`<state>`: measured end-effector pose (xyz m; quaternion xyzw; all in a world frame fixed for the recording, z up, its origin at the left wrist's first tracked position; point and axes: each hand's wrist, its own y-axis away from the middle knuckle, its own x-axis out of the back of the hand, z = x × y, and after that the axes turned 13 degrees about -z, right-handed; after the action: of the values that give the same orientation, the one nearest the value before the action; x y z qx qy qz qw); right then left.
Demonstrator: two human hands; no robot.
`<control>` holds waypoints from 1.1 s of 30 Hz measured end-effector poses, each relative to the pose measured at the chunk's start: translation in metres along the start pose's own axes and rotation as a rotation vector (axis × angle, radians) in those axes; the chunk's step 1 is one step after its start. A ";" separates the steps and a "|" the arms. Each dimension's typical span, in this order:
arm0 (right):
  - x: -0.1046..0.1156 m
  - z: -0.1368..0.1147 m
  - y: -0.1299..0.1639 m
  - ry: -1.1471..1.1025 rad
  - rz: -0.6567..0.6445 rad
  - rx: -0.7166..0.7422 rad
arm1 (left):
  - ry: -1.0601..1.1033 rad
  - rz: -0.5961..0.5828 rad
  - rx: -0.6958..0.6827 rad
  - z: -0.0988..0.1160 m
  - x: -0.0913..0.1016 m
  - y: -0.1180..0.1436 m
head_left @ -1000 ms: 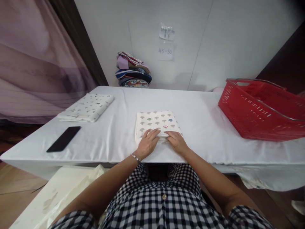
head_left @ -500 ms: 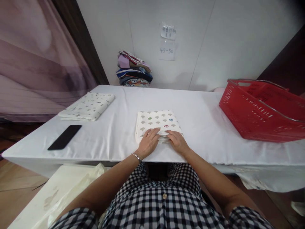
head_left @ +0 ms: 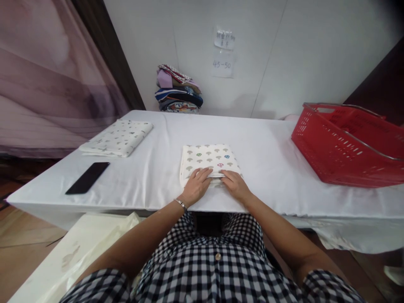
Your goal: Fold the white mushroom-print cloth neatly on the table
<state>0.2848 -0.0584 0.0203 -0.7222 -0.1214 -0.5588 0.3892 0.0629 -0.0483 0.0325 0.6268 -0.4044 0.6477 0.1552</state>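
Note:
A folded white cloth (head_left: 208, 156) printed with grey mushrooms, a few of them coloured, lies on the table in front of me. At its near edge my left hand (head_left: 198, 185) has its fingers over the top layer on the left. Opposite it, my right hand (head_left: 236, 186) holds the same edge on the right, fingertips on the print. Between the hands several layers show at the fold. Both thumbs are mostly hidden, and both hands look closed on the edge.
A second folded white cloth (head_left: 118, 139) with small dark prints lies at the left, behind a black phone-like slab (head_left: 87, 178). The red basket (head_left: 344, 158) stands at the right. Behind the white-covered table (head_left: 265, 168) is a pile of folded fabrics (head_left: 179, 90) by the wall.
The view has shifted very slightly. Both hands stay at the cloth's near edge, and the cloth keeps its place and shape.

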 end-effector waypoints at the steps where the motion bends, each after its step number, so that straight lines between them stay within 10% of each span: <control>1: 0.000 0.001 0.000 0.004 -0.012 0.003 | -0.002 -0.005 0.001 0.000 -0.001 0.000; 33: 0.004 0.001 -0.007 0.006 -0.137 -0.030 | 0.001 0.017 -0.009 0.001 0.000 -0.006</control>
<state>0.2827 -0.0541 0.0264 -0.7163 -0.1611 -0.5879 0.3396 0.0676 -0.0455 0.0341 0.6223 -0.4126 0.6474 0.1528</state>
